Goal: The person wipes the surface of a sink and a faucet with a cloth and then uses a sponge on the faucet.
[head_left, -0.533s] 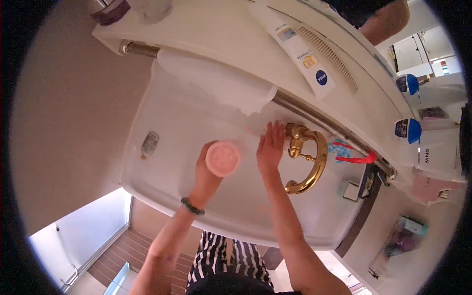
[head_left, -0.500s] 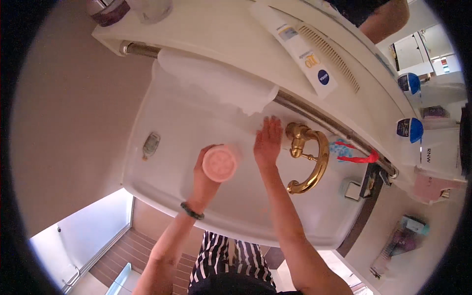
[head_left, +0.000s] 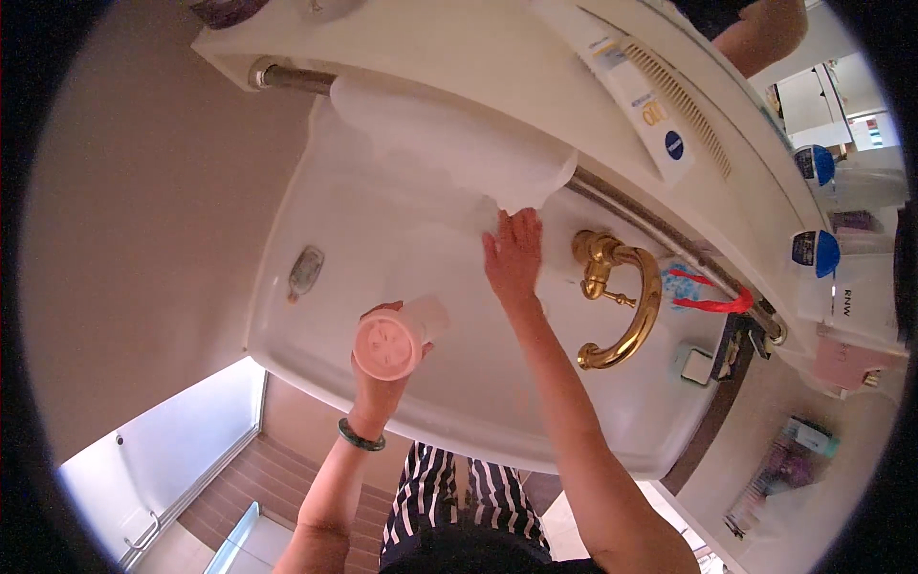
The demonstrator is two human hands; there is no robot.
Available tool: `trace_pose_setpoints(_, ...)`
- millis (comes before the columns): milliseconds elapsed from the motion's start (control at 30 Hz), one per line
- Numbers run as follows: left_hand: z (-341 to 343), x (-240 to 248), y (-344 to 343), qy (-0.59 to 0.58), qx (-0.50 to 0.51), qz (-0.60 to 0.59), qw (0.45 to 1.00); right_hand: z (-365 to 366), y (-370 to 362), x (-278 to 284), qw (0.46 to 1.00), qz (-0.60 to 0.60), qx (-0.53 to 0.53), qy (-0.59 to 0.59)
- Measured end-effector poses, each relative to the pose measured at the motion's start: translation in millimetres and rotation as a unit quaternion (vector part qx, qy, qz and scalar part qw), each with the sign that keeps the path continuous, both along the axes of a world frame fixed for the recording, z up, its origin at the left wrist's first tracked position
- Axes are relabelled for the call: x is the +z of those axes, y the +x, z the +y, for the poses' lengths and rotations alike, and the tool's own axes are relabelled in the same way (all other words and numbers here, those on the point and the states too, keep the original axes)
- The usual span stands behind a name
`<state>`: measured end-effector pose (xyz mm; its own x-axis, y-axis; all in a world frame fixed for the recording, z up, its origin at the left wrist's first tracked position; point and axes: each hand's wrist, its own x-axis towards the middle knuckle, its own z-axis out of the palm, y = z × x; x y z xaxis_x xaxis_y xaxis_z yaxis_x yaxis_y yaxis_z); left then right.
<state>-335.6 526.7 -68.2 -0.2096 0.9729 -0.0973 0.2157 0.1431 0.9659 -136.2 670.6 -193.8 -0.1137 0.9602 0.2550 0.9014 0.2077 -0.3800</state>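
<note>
My left hand (head_left: 381,383) is wrapped around a cup (head_left: 387,344) with a pink round end facing up and a pale translucent body, held over the near left of the white basin (head_left: 449,402). A dark bracelet circles that wrist. Farther off, my right hand (head_left: 516,253) stretches its fingers to the ragged lower edge of a white cloth or paper sheet (head_left: 449,148) draped from the metal rail (head_left: 296,78). The thumb stands apart, and the hand is open; whether the fingertips press on the sheet is hard to tell.
A brass faucet (head_left: 650,306) curves over the basin right of my right arm. Red and blue netting (head_left: 703,292) hangs from the rail's right end. A soap dish (head_left: 693,365) sits at the right, a grey oval piece (head_left: 306,273) at the left. The shelf holds a white tube (head_left: 641,100) and a comb (head_left: 679,105).
My left hand has brought the cup nearer and to the left, tilting it so more of its side shows. My right hand has reached the sheet's lower edge. The view has shifted slightly.
</note>
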Motion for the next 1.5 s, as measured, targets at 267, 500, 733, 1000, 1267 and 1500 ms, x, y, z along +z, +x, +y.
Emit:
trace_pose_setpoints(267,31,-4,19,0.022,-0.006,0.004,1.0,-37,24,15,0.995,-0.056,0.06,-0.062)
trace_pose_setpoints(500,85,-35,71,0.083,-0.076,-0.034,0.993,-112,208,-14,0.989,-0.14,-0.025,-0.029)
trace_pose_setpoints(733,136,-52,105,0.132,-0.09,0.088,0.983,-61,177,12,0.986,-0.098,-0.066,0.121)
trace_pose_setpoints(1000,164,-71,109,0.103,-0.113,0.188,0.97,-118,258,17,0.981,-0.156,-0.101,0.06)
trace_pose_setpoints(1267,116,-77,112,0.148,-0.042,0.134,0.979,-259,283,17,0.975,-0.146,-0.143,-0.083)
trace_pose_setpoints(1500,-45,-87,151,0.031,-0.221,0.187,0.957,-393,261,43,0.917,-0.085,-0.311,-0.236)
